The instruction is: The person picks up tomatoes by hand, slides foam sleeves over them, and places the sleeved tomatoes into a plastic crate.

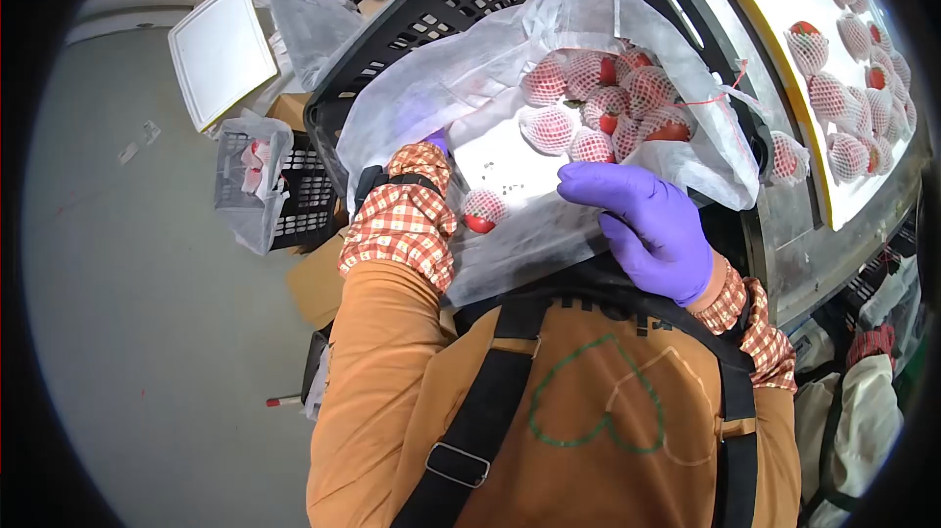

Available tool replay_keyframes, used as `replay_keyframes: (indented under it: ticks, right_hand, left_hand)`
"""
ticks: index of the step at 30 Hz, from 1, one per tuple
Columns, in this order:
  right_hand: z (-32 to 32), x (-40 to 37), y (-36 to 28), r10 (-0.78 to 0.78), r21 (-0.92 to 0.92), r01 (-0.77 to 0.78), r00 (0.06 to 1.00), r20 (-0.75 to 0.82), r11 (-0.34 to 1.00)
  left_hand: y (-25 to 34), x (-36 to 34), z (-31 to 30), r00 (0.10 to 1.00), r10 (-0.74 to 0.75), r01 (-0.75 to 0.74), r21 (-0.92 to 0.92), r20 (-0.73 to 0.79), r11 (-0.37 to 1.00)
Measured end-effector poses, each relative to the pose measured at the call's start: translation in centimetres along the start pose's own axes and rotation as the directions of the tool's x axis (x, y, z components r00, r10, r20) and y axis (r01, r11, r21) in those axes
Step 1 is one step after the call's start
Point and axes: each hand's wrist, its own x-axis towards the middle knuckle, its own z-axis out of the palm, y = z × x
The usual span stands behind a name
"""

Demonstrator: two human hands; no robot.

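A black plastic crate lined with a white translucent sheet stands before me. Several round red fruits in white foam nets are grouped at its right side. One netted fruit lies apart, close to my left wrist. My left hand, in a purple glove, reaches into the crate's left side; the sleeve hides most of it, fingers included. At the near right edge of the crate, my purple-gloved right hand hovers with forefinger and thumb apart, and nothing shows between them.
On the right, white trays with yellow edges hold more netted fruits. Another netted fruit sits beside the crate. To the left are a small lined basket and a white lid-like panel. Another person's sleeve shows at lower right.
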Motion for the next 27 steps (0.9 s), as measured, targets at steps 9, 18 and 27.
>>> replay_keyframes:
  ticks: [9,18,27]
  right_hand:
    - [0.1,-0.2,0.0,-0.069,-0.152,0.075,0.996,0.048,0.985]
    - [1.1,0.9,0.1,0.188,0.314,-0.160,0.980,-0.062,0.936]
    - [6.0,3.6,-3.4,0.329,0.498,-0.358,0.933,0.149,0.790]
  left_hand:
    - [0.2,-1.7,-0.4,0.986,-0.089,0.067,-0.160,-0.138,0.985]
    - [2.0,-10.8,1.7,0.772,0.125,-0.489,-0.456,-0.623,0.743]
    - [4.2,-17.2,2.4,0.415,0.251,-0.847,-0.271,-0.874,0.457]
